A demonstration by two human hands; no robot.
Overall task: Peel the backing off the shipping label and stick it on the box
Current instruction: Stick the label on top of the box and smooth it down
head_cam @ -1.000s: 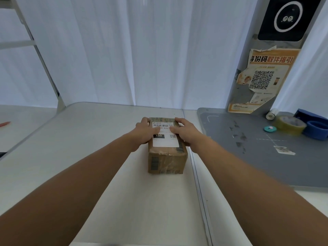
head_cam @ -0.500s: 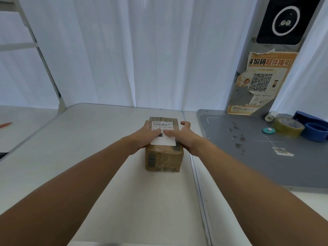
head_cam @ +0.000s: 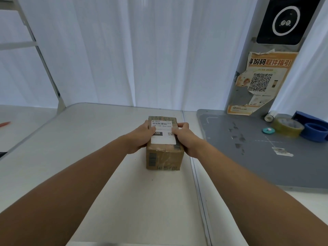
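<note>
A small brown cardboard box (head_cam: 164, 157) stands on the white table (head_cam: 71, 148) in front of me. A white shipping label (head_cam: 163, 133) with a barcode and a black "150" patch lies flat on the box top. My left hand (head_cam: 142, 137) lies against the box's left side, its thumb pressing on the label's left edge. My right hand (head_cam: 184, 137) lies on the right side, with fingers pressing the label's right edge. Both hands have fairly straight fingers.
A grey mat (head_cam: 257, 148) lies to the right with bits of torn label on it. At its far right sit a yellowish tape roll (head_cam: 287, 126), a blue tape dispenser (head_cam: 314, 130) and a small teal disc (head_cam: 268, 130). White curtains hang behind the table.
My hands met over the middle of the label, then spread back out to its left and right edges. The label's printed middle shows again.
</note>
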